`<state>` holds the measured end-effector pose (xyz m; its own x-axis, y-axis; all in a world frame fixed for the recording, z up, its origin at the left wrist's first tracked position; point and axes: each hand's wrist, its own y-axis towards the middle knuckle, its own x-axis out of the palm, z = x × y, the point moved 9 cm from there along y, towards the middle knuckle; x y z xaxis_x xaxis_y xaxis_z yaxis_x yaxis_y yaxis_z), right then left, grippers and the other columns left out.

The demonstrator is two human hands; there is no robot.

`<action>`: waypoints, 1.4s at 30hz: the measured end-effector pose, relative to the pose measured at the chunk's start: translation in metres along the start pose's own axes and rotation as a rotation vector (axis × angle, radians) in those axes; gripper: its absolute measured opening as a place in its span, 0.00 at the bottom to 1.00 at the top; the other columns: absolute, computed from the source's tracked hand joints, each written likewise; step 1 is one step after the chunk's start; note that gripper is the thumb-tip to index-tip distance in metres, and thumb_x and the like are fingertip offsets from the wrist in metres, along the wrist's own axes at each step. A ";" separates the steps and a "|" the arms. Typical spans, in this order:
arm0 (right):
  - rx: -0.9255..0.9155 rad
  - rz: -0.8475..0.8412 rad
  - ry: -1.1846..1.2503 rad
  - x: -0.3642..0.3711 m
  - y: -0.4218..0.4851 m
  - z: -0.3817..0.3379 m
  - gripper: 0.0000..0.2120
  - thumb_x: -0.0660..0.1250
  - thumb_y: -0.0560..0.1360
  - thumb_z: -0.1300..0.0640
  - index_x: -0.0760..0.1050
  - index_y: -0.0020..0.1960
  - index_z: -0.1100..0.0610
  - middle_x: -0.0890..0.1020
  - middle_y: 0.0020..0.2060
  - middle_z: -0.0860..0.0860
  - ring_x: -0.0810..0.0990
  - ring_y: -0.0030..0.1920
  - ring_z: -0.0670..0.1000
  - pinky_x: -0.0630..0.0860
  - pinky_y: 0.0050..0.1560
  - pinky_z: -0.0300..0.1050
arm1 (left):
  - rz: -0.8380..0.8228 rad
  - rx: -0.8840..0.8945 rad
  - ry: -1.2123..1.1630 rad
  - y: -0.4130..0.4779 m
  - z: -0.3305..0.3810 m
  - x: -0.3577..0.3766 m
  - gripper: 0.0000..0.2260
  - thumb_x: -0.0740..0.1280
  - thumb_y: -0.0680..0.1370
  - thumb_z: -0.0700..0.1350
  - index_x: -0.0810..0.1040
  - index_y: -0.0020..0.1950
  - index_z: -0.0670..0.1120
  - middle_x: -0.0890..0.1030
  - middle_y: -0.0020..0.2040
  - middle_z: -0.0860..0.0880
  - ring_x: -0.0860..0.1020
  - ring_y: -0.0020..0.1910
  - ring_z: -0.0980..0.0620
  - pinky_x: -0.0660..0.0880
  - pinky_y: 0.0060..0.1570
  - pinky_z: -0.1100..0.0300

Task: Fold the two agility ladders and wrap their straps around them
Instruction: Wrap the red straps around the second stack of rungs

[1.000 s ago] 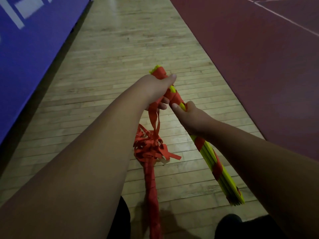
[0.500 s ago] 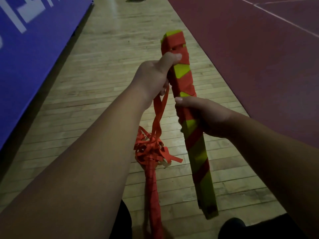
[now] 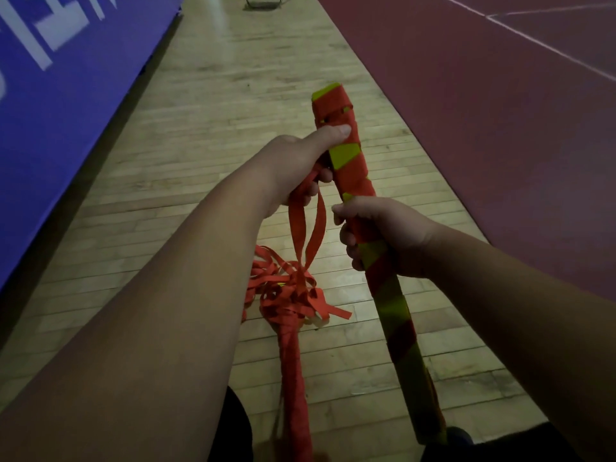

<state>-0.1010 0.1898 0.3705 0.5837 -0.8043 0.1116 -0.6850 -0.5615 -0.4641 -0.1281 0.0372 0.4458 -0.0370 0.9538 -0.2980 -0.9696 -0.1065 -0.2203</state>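
Note:
A folded yellow ladder bundle (image 3: 393,295) spirals with red strap and stands nearly upright in front of me. My right hand (image 3: 383,231) grips its middle. My left hand (image 3: 300,161) holds the loose red strap (image 3: 306,228) beside the bundle's upper part, thumb pressed on the wrapped top. The strap hangs down in two strands to a tangled heap of red strap (image 3: 290,295) on the floor. That heap sits at the end of a second bundle (image 3: 295,378), fully covered in red, lying on the floor between my legs.
I stand on a wooden floor strip (image 3: 233,95). A blue mat (image 3: 60,95) borders it on the left and a dark red court surface (image 3: 500,111) on the right. A metal frame (image 3: 266,0) stands far ahead. My shoes (image 3: 456,435) are at the bottom.
The bundle has swung from a tilted pose to nearly upright. Both hands stay on it, and my left hand keeps the strap taut beside the wrapped top.

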 end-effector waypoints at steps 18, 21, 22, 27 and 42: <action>0.048 0.376 -0.389 -0.027 0.010 0.014 0.15 0.80 0.76 0.48 0.81 0.56 0.55 0.86 0.45 0.54 0.85 0.40 0.51 0.77 0.35 0.43 | 0.004 -0.285 0.072 -0.002 -0.031 0.018 0.23 0.55 0.92 0.58 0.82 0.62 0.42 0.88 0.41 0.50 0.86 0.37 0.56 0.81 0.34 0.62; 0.028 0.420 -0.483 -0.031 0.012 0.014 0.15 0.80 0.75 0.48 0.81 0.54 0.55 0.86 0.45 0.54 0.85 0.38 0.50 0.79 0.34 0.42 | -0.018 -0.330 0.092 -0.005 -0.034 0.017 0.24 0.55 0.92 0.55 0.84 0.57 0.40 0.89 0.39 0.48 0.87 0.35 0.57 0.80 0.29 0.65; 0.022 0.440 -0.520 -0.033 0.012 0.014 0.15 0.80 0.75 0.48 0.80 0.54 0.55 0.87 0.45 0.55 0.85 0.39 0.51 0.81 0.37 0.44 | -0.016 -0.326 0.106 -0.006 -0.032 0.016 0.23 0.55 0.92 0.52 0.85 0.56 0.39 0.90 0.40 0.47 0.87 0.35 0.56 0.80 0.29 0.65; -0.010 0.509 -0.710 -0.041 0.016 0.008 0.21 0.82 0.73 0.43 0.79 0.54 0.56 0.87 0.45 0.57 0.85 0.39 0.52 0.80 0.37 0.47 | 0.016 -0.253 0.114 -0.011 -0.014 0.021 0.15 0.59 0.87 0.45 0.86 0.55 0.41 0.91 0.46 0.44 0.91 0.43 0.50 0.84 0.39 0.60; -0.150 0.196 -0.464 -0.008 0.003 -0.022 0.20 0.75 0.80 0.52 0.71 0.68 0.52 0.84 0.52 0.52 0.85 0.51 0.52 0.82 0.50 0.49 | 0.326 0.042 0.111 0.005 -0.001 -0.005 0.20 0.72 0.81 0.65 0.81 0.41 0.49 0.79 0.32 0.53 0.78 0.32 0.53 0.72 0.37 0.56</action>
<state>-0.1171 0.1902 0.3879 0.5467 -0.7456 -0.3811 -0.8358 -0.4581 -0.3026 -0.1327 0.0316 0.4453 -0.3220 0.8349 -0.4464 -0.9204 -0.3865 -0.0591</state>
